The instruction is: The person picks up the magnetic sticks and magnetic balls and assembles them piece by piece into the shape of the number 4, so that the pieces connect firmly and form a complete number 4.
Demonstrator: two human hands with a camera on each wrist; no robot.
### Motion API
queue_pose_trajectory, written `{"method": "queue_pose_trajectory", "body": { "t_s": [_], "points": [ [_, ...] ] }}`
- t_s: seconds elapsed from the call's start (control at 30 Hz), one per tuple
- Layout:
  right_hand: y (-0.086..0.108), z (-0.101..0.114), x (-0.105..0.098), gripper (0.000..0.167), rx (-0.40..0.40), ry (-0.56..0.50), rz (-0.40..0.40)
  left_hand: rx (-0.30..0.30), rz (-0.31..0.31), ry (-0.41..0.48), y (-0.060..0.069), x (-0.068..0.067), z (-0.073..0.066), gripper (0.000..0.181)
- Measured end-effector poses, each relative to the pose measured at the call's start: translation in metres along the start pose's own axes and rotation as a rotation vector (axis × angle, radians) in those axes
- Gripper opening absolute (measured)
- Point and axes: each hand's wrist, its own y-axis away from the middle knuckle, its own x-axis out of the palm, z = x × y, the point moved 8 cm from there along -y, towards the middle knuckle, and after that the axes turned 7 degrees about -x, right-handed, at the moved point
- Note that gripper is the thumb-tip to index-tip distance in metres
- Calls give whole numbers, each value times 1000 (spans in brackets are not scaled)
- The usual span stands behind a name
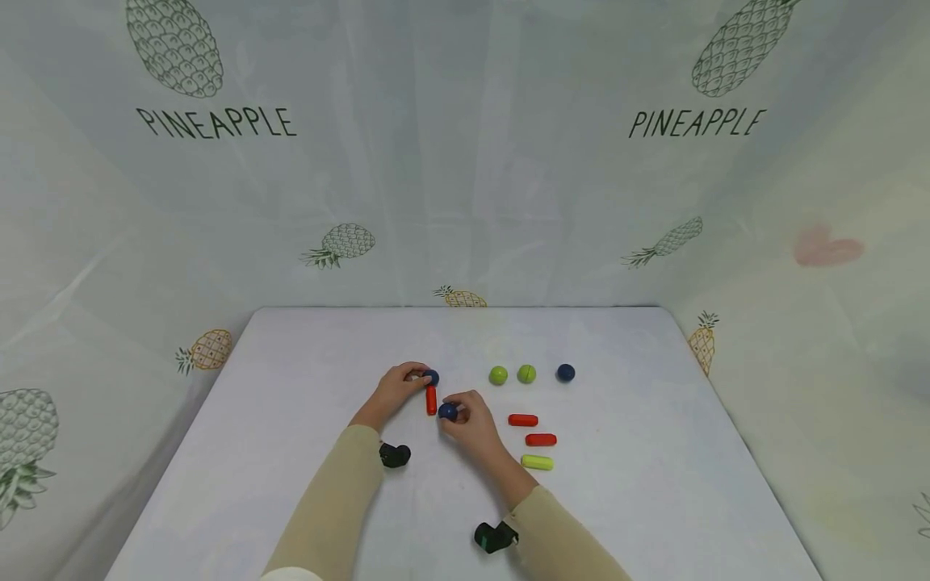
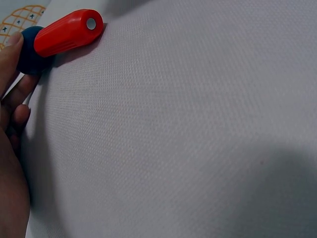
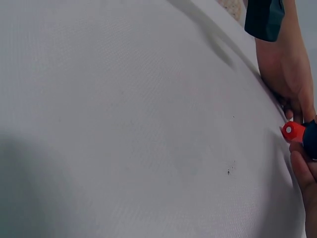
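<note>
My left hand (image 1: 395, 393) pinches a dark blue ball (image 1: 432, 377) between thumb and fingers. A red rod (image 1: 432, 400) touches that ball and points toward me; in the left wrist view the rod (image 2: 69, 33) shows a round silver disc in its free end. Just to the right and nearer, my right hand (image 1: 474, 425) holds a second dark blue ball (image 1: 447, 411) close to the rod's free end, with a small gap between them in the head view. At the right wrist view's edge, this second ball (image 3: 310, 140) partly covers the rod (image 3: 293, 130).
Behind and right lie two green balls (image 1: 498, 375) (image 1: 526, 374) and another blue ball (image 1: 566, 373). Right of my right hand are two red rods (image 1: 523, 420) (image 1: 541, 440) and a yellow-green rod (image 1: 537, 462). All rest on the white table (image 1: 639, 500); a pineapple-print curtain (image 1: 465, 177) stands behind.
</note>
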Motion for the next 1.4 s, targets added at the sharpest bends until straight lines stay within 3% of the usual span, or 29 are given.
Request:
{"method": "queue_pose_trajectory", "body": {
  "t_s": [0.3, 0.7, 1.4],
  "points": [
    [0, -4, 8, 28, 6, -50, 6, -8, 4, 5, 3, 0, 0, 37],
    [3, -9, 14, 27, 3, -60, 9, 41, -15, -3, -2, 0, 0, 34],
    [3, -14, 19, 31, 30, -71, -39, 19, -13, 27, 1, -1, -1, 34]
  ]
}}
